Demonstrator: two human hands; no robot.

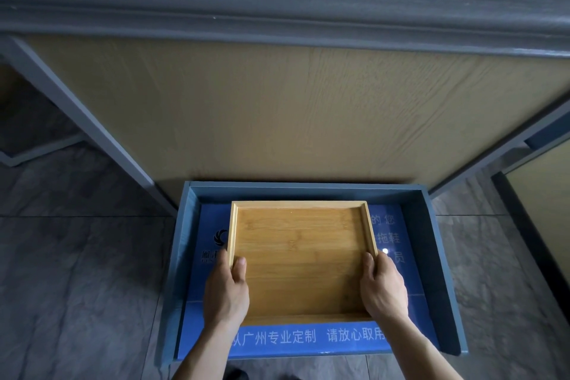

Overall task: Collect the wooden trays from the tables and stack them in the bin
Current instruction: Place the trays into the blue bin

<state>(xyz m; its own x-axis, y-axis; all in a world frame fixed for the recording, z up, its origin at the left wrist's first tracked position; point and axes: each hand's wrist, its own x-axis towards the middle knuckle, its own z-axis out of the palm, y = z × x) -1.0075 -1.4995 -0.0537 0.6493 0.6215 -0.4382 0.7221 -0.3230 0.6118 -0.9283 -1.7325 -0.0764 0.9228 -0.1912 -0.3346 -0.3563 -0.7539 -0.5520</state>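
Note:
A light wooden tray (300,256) with a raised rim sits flat inside the blue bin (438,256), over the bin's blue floor printed with white Chinese characters. My left hand (226,290) grips the tray's left rim near its front corner, thumb inside the tray. On the opposite side, my right hand (384,285) holds the right rim the same way. Whether the tray rests on the bin floor or hovers just above it cannot be told.
The bin stands on a grey stone-tile floor (77,287), against a yellow wood-grain panel (277,108) of a table with a thick grey top edge (277,3). A grey table leg (86,120) slants down at the left. Another panel (543,203) shows at the right.

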